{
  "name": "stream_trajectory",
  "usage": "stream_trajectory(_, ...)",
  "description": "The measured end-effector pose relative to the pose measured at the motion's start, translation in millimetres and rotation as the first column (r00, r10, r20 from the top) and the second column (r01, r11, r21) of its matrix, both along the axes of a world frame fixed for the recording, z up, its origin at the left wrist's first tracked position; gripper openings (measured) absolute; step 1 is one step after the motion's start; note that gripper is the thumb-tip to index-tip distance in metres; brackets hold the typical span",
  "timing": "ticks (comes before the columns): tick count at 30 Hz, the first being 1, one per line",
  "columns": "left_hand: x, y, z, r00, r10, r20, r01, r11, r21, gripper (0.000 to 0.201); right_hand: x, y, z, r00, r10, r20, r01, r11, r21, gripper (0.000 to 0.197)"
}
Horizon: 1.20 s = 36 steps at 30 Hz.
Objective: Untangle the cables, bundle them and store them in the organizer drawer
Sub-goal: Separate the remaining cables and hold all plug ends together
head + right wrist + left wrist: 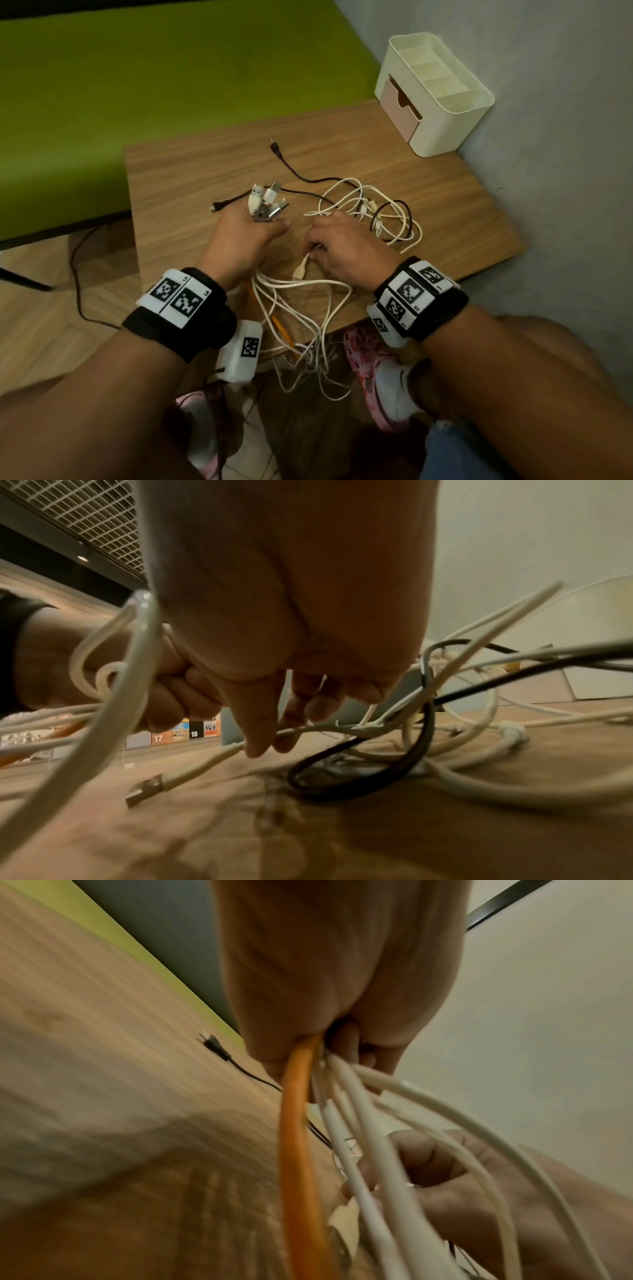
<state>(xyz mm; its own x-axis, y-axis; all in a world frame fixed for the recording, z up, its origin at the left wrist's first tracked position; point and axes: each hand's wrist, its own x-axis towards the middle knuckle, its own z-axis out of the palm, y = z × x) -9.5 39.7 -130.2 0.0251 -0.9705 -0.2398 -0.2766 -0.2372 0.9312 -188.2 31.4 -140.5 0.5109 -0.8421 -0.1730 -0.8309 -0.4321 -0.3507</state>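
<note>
White cables (pixel 301 329) hang off the near edge of the wooden table (pixel 191 178). The left hand (pixel 239 240) squeezes a bunch of plug ends, and the right hand (pixel 346 250) pinches what looks like one white cable. Farther back sits the organizer (pixel 445 113), its pink drawer (pixel 399 109) closed.

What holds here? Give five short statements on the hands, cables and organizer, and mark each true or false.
1. The left hand grips a bunch of cable plugs. True.
2. The right hand is empty. False: its fingers pinch a white cable.
3. The organizer has its pink drawer pulled fully out. False: it is slightly ajar.
4. An orange cable runs from the left hand. True.
5. Every cable is white. False: a black cable lies on the table.
</note>
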Motion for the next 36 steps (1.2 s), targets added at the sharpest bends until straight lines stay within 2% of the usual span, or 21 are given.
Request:
stream_trajectory(5, -6, -8, 3, 0.999, -0.004, -0.037, 0.005, 1.0, 0.011, 0.025, -3, 2, 9, 0.998, -0.048, 0.048, 0.05, 0.997, -0.054, 0.016)
stream_trajectory(8, -10, -7, 8, 0.995, -0.033, -0.095, 0.03, 0.999, -0.036, 0.024, -11, 1, 28, 0.969, -0.226, 0.101, 0.234, 0.969, -0.079, 0.015)
stream_trajectory(10, -16, -6, 12, 0.982, -0.036, -0.187, 0.024, 0.997, -0.067, 0.024, -21, -2, 41, 0.902, -0.367, 0.229, 0.385, 0.922, -0.037, 0.012)
stream_trajectory(12, -25, -5, 16, 0.959, -0.022, -0.281, -0.009, 0.994, -0.108, 0.026, -29, -2, 52, 0.8, -0.476, 0.366, 0.484, 0.872, 0.075, 0.011)
stream_trajectory(14, -34, -4, 20, 0.946, -0.021, -0.323, -0.033, 0.986, -0.162, 0.027, -29, 1, 61, 0.703, -0.518, 0.487, 0.509, 0.845, 0.164, 0.012)
stream_trajectory(16, -43, -3, 26, 0.932, -0.052, -0.358, -0.026, 0.977, -0.209, 0.025, -23, 7, 67, 0.675, -0.477, 0.564, 0.453, 0.87, 0.193, 0.012)
stream_trajectory(20, -52, -1, 36, 0.887, -0.149, -0.437, 0.028, 0.962, -0.272, 0.034, -15, 15, 67, 0.713, -0.367, 0.597, 0.343, 0.926, 0.159, 0.009)
stream_trajectory(24, -49, -1, 39, 0.887, -0.152, -0.436, 0.028, 0.96, -0.279, 0.036, -14, 16, 66, 0.698, -0.33, 0.635, 0.293, 0.941, 0.167, 0.008)
stream_trajectory(27, -48, 1, 40, 0.901, -0.112, -0.419, -0.013, 0.959, -0.285, 0.044, -14, 18, 67, 0.662, -0.298, 0.687, 0.242, 0.953, 0.18, 0.002)
stream_trajectory(29, -46, -2, 39, 0.913, -0.01, -0.407, -0.122, 0.947, -0.296, 0.042, -13, 20, 68, 0.669, -0.264, 0.695, 0.174, 0.964, 0.199, 0.008)
stream_trajectory(31, -40, -6, 41, 0.91, 0.085, -0.407, -0.225, 0.924, -0.309, 0.03, -14, 23, 68, 0.725, -0.246, 0.644, 0.103, 0.963, 0.251, 0.012)
stream_trajectory(34, -27, -11, 48, 0.891, 0.096, -0.443, -0.249, 0.921, -0.301, 0.024, -25, 20, 65, 0.869, -0.197, 0.454, 0.09, 0.965, 0.248, 0.018)
stream_trajectory(36, -19, -13, 53, 0.774, 0.027, -0.633, -0.201, 0.958, -0.205, 0.022, -37, 14, 66, 0.911, -0.198, 0.361, 0.117, 0.965, 0.234, 0.019)
